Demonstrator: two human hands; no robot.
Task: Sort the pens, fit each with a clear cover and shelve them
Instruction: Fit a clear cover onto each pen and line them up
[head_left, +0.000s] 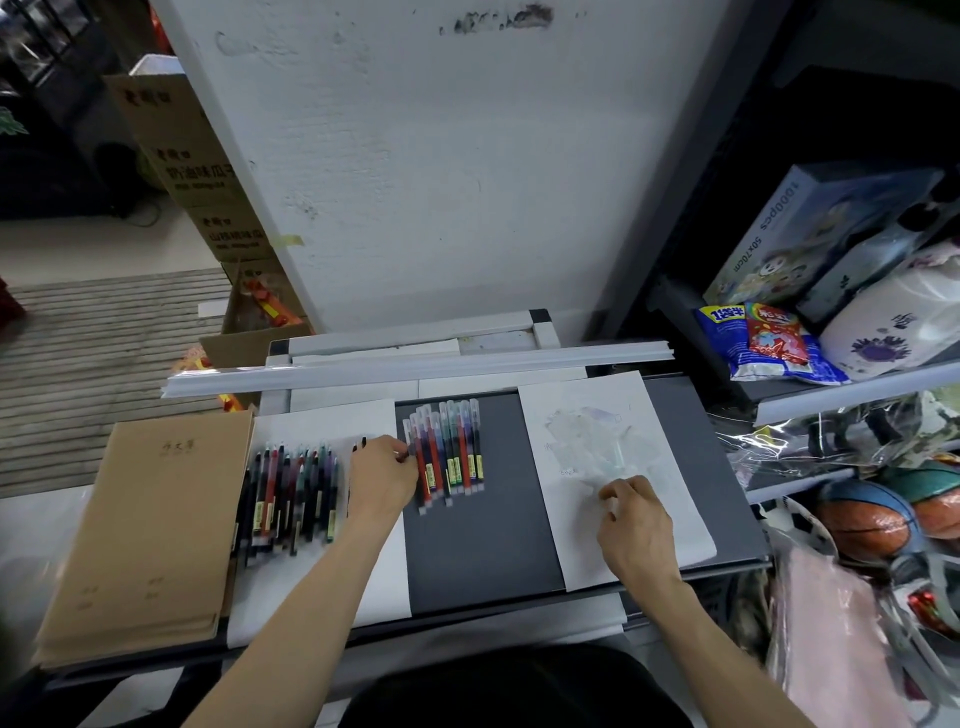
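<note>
Right hand (636, 525): your fingers are curled and pinch the near edge of the heap of clear covers (597, 447) on the right white sheet (675, 519).

Left hand (382, 480): fingertips curled against the leftmost of the covered pens (447, 452) on the grey board (467, 561). Whether they actually grip it I cannot tell.

The bare pens (291, 493) lie in a row just left of that hand.

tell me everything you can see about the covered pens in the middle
The covered pens are a row of about ten, with red, blue, green and dark barrels inside clear plastic sleeves, each with a yellow-green label near its lower end. They lie flat, side by side and nearly parallel, sleeve tips pointing away from the person, on the dark mat. The left hand appears to pinch the leftmost one.
</note>
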